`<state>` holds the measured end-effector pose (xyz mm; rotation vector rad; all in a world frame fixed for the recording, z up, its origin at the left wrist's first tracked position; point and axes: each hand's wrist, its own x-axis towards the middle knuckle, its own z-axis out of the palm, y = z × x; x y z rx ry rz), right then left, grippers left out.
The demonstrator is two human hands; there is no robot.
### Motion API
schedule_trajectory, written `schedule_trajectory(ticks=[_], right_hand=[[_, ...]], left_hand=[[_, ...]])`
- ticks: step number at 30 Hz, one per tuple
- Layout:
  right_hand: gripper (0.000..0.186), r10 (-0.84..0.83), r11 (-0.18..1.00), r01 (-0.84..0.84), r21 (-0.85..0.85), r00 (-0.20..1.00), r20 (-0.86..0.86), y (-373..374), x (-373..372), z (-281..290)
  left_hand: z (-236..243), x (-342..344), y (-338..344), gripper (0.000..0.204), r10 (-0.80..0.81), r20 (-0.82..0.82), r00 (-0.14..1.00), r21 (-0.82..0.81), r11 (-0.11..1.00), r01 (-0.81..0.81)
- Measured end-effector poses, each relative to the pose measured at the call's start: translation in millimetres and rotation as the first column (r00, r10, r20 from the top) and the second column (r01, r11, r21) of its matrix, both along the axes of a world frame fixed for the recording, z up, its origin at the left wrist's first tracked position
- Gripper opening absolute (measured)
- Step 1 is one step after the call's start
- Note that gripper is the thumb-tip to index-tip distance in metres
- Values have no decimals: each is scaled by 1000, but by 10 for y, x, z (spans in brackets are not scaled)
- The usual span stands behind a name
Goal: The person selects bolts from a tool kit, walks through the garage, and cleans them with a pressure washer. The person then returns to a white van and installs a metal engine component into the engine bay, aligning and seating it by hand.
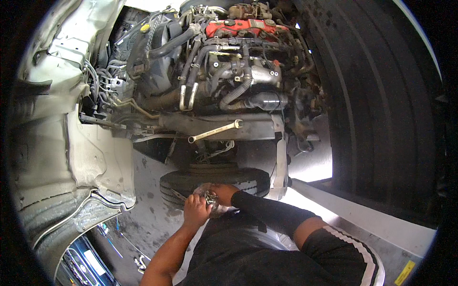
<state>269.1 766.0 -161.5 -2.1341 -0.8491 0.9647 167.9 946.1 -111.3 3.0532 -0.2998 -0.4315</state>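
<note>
In front of my body, just over the tyre (pixel 169 181), both hands meet around a clear plastic bag (pixel 218 209) with small shiny metal parts (pixel 209 196) in its mouth; their exact kind is too small to tell. My right hand (pixel 226 193) is closed round the bag from the right. Bent fingers of my left hand (pixel 196 208) close at the metal parts from the left; what they pinch is hidden. Beyond the tyre, a combination wrench (pixel 214 131) lies across the dark frame rail (pixel 257 127), out of reach of either hand's grip.
An exposed engine with a red cover (pixel 234 28), hoses and a silver manifold (pixel 257 72) fills the far side. Pale body panels (pixel 100 157) rise at the left, a dark ribbed panel (pixel 377 95) at the right. Cables (pixel 125 236) trail on the grey floor.
</note>
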Motion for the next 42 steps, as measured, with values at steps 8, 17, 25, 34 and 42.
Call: schedule_trajectory(ticks=[8, 17, 25, 34, 42], right_hand=[[32, 160, 982, -158, -106, 987, 9, 100, 81, -69], [34, 163, 978, -168, -122, 986, -46, -3, 195, 239], [35, 133, 985, -138, -102, 990, -54, -12, 176, 125], [33, 5, 999, -2, 35, 998, -67, -142, 237, 116], [22, -293, 652, 702, 287, 582, -758, -508, 823, 283]], left_hand=[[-157, 9, 94, 38, -84, -106, 991, -34, 996, 81], [-223, -61, 140, 44, 33, -63, 997, -154, 987, -43], [133, -27, 226, 66, 32, -186, 982, -87, 995, -49], [411, 316, 180, 63, 153, -141, 978, -107, 980, -169], [1153, 1527, -230, 55, 348, -36, 937, -487, 813, -320]])
